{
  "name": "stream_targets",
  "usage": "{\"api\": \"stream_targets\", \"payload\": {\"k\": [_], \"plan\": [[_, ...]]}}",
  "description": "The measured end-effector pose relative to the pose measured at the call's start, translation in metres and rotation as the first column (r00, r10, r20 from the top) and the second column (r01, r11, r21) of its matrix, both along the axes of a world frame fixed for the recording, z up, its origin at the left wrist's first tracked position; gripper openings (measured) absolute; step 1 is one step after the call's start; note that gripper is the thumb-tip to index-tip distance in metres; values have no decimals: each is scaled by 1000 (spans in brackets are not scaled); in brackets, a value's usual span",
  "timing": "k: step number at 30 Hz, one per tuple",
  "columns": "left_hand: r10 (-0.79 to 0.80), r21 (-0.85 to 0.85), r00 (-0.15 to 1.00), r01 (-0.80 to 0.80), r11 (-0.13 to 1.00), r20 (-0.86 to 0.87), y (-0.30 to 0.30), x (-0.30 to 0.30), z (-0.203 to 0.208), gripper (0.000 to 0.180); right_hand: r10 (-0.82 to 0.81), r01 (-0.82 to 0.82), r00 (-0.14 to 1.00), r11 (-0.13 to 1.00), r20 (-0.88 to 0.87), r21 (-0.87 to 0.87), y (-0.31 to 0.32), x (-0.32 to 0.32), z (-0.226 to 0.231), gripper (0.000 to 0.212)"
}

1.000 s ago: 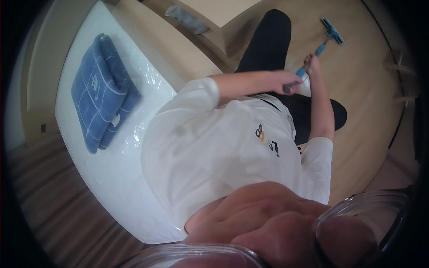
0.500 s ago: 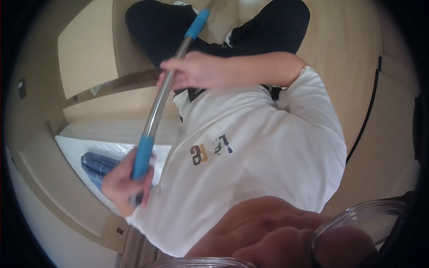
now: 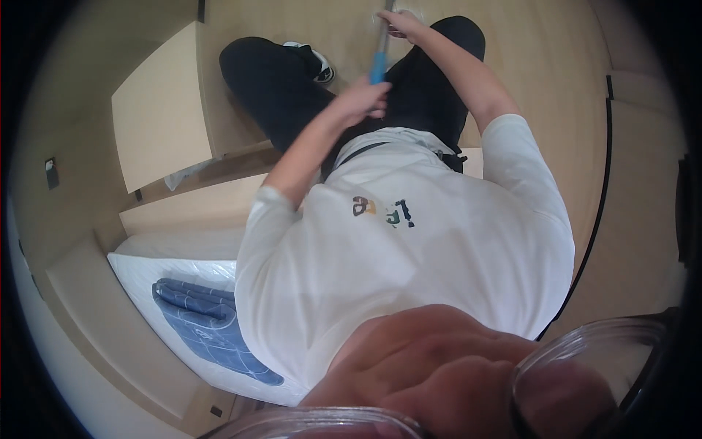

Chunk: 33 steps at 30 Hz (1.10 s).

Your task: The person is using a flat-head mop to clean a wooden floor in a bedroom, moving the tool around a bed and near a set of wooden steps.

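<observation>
A slim metal pole [image 3: 383,42] with a blue grip runs up and away from my lap, and its far end leaves the top edge of the view. Around the lower end of the blue grip [image 3: 377,69], my left hand [image 3: 360,101] is closed. Farther up, beside my right knee, my right hand [image 3: 404,26] has its fingers around the bare metal part. What sits on the pole's far end is out of view.
Dark trousers cover my bent legs [image 3: 274,88], above a light wood floor [image 3: 541,73]. A pale cabinet panel [image 3: 157,110] stands at the left. Below it, a folded blue cloth [image 3: 208,325] lies on a plastic-wrapped white mattress [image 3: 131,267].
The pole has swung from my left side to between my legs, farther from my body. Both hands moved forward and rightward with it. The folded blue cloth now shows more fully.
</observation>
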<state>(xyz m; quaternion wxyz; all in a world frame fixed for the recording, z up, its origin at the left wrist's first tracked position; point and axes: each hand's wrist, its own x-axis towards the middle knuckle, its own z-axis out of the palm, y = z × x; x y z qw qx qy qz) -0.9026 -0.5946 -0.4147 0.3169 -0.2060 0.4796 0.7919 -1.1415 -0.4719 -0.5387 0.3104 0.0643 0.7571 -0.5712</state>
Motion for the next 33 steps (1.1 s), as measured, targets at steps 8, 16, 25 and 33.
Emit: {"api": "stream_targets", "payload": {"k": [8,16,25,33], "plan": [[-253,-979,955,115,-168,156,-181,179,261,34,783,443,254,428,568,-788,-172,158,105,15],[76,-977,996,-30,-210,-47,-204,253,361,34,873,456,45,414,485,-788,-175,252,222,15],[-220,-963,969,-163,-213,-115,-148,76,163,35,295,259,809,599,509,-758,-108,81,70,24],[-615,-960,739,-242,141,-276,-37,-18,47,19,-244,526,760,774,602,-351,69,-48,6,28]]}}
